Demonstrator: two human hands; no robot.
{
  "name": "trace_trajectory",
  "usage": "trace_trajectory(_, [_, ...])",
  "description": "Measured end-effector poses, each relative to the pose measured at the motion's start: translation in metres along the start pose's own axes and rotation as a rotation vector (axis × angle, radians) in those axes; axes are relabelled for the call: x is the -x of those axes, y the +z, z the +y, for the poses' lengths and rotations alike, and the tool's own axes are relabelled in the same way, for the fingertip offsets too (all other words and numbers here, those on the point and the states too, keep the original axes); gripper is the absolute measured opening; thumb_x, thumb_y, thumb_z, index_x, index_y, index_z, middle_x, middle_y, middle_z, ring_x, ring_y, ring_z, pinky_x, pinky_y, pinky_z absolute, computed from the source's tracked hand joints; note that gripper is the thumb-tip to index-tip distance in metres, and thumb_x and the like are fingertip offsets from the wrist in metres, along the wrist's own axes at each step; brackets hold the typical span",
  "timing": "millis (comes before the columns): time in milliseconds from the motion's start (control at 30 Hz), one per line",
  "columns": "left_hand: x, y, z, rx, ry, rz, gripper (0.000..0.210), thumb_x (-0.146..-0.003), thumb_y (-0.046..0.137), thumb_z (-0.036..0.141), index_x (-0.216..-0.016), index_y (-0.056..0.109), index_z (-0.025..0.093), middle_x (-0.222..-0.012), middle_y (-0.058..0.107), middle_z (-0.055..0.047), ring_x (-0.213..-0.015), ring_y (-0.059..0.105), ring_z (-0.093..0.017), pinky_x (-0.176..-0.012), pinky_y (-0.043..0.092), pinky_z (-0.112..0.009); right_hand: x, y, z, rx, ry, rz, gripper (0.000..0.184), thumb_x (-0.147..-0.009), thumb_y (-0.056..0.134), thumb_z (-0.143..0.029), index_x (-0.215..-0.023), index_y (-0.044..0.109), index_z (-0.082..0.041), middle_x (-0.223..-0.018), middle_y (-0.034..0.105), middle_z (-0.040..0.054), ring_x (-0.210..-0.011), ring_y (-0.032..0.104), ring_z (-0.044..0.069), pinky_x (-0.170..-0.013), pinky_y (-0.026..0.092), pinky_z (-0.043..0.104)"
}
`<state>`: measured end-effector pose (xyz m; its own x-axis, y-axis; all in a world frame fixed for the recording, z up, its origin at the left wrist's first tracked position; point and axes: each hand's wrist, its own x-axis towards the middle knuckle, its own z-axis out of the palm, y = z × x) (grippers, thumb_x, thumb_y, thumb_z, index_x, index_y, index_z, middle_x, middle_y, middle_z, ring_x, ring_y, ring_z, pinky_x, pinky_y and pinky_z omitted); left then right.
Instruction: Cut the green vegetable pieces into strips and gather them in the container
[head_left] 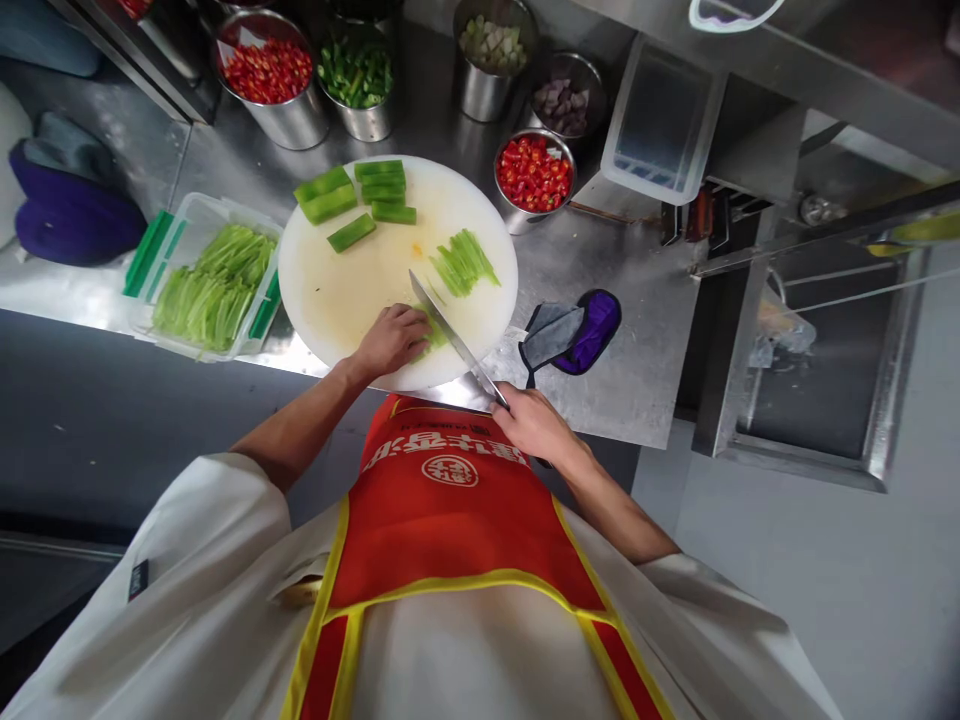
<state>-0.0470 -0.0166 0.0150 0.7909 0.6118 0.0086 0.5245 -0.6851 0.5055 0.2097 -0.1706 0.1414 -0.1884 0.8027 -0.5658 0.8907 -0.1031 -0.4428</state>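
My right hand [531, 428] is wrapped round the handle of a kitchen knife [459, 342]. Its blade points up and left over the round white cutting board [322, 290], just right of my left hand. With curled fingers, my left hand [396, 338] presses on a green vegetable piece [435, 338] beside the blade; the fingers partly hide it. Thin green strips [463, 264] lie in a small pile at the board's right. Thicker green vegetable blocks [352, 234] rest at the board's upper left.
Left of the board stands a clear plastic container [259, 325] of green strips. Behind are metal pots of chopped red chili [268, 72], green pieces [356, 75] and diced vegetables. A purple and grey cloth item [581, 335] lies right, near a lidded plastic box [664, 115] and a sink [817, 370].
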Motion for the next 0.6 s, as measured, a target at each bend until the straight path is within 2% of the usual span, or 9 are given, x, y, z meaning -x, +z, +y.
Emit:
trace_trajectory(167, [-0.004,0.002,-0.010,0.025,0.045,0.018,0.034,-0.102,0.051,0.045,-0.116,0.074,0.024,-0.124,0.069,-0.009,-0.111,0.055,-0.029,-0.097,0.041,-0.046,0.002,-0.006,-0.007,0.068,0.012,-0.037,0.024,-0.103,0.043,-0.025,-0.113,0.063,-0.016,-0.093,0.078,0.0099,-0.086,0.071,0.023,-0.071,0.035,0.029])
trace_trajectory(333, [-0.003,0.005,-0.008,0.010,0.042,0.033,0.034,-0.102,0.051,0.045,-0.115,0.074,0.024,-0.125,0.069,-0.009,-0.112,0.055,-0.029,-0.096,0.041,-0.045,-0.013,-0.001,-0.012,0.086,0.034,-0.058,0.026,-0.103,0.040,-0.022,-0.116,0.061,-0.014,-0.100,0.078,0.0133,-0.094,0.072,0.025,-0.076,0.038,0.029])
trace_trajectory(467, [-0.002,0.007,-0.010,0.015,0.049,0.064,0.033,-0.102,0.052,0.045,-0.115,0.073,0.023,-0.125,0.070,-0.009,-0.113,0.056,-0.028,-0.095,0.042,-0.045,-0.009,-0.003,-0.015,0.089,0.025,-0.044,0.026,-0.104,0.040,-0.025,-0.114,0.062,-0.015,-0.102,0.078,0.0127,-0.095,0.072,0.025,-0.077,0.038,0.030])
trace_trajectory(600, [-0.001,0.009,-0.010,0.028,0.055,0.096,0.030,-0.102,0.053,0.044,-0.110,0.072,0.022,-0.121,0.071,-0.009,-0.113,0.058,-0.028,-0.096,0.043,-0.044,-0.010,-0.003,-0.019,0.097,0.061,-0.082,0.027,-0.104,0.039,-0.025,-0.117,0.062,-0.015,-0.101,0.078,0.0127,-0.094,0.072,0.025,-0.076,0.038,0.030])
